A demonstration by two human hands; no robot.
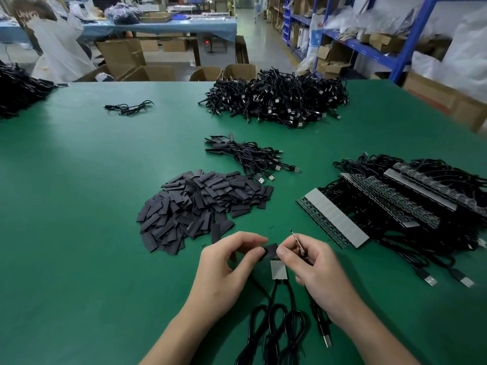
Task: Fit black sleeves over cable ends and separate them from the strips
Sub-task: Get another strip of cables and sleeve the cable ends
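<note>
The left hand (232,262) has its grip narrowed to a thumb-and-forefinger pinch on one black sleeve (270,252), held just above the green tabletop (79,206). Meeting it from the other side, the right hand (313,267) pinches the upper end of a short grey strip segment (278,271). A thin sliver also pokes up out of that grip, too small to identify. From the segment's lower edge, cables (274,312) trail toward the near edge. I count about three looped leads, with one USB plug (326,345) showing.

This looks like the fitting step, with the sleeve mouth just meeting a cable end. The next move, I judge, calls for keeping that mouth open, sliding it fully on, then snapping the end off the segment.

Further out:
- One sleeve heap (200,206), far too many to count.
- One small bundle of sleeved cables (250,156), several in it.
- At least four full strips (332,219) at the right, with their leads attached.
- One large cable pile (279,101) at the far side.
- One lone cable (129,108) well apart at the left.
</note>
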